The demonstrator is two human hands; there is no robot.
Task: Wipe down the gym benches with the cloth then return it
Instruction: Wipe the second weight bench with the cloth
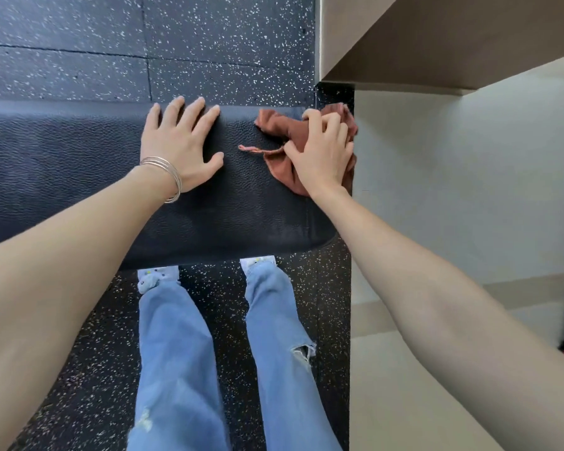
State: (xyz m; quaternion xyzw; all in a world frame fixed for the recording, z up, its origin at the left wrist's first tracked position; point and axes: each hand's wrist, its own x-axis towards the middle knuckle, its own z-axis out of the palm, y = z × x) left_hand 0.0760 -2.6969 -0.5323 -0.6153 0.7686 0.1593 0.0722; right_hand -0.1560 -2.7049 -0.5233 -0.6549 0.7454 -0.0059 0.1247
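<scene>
Rust-brown cloth (282,126) bunched on black padded bench (79,164), right end, gripped by right hand (323,154). Left hand (179,141) flat, fingers spread.

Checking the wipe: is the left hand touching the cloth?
Apart. The head view shows bare bench between the left hand and the cloth.

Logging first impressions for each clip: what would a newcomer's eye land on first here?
Most likely the rust-brown cloth, bunched under the right hand at the right end of the black padded bench, close to the pale wall. Next, the left hand pressed flat with fingers spread on the bench beside it, thin bangles on the wrist. Below, light blue jeans stand over the speckled floor.
</scene>
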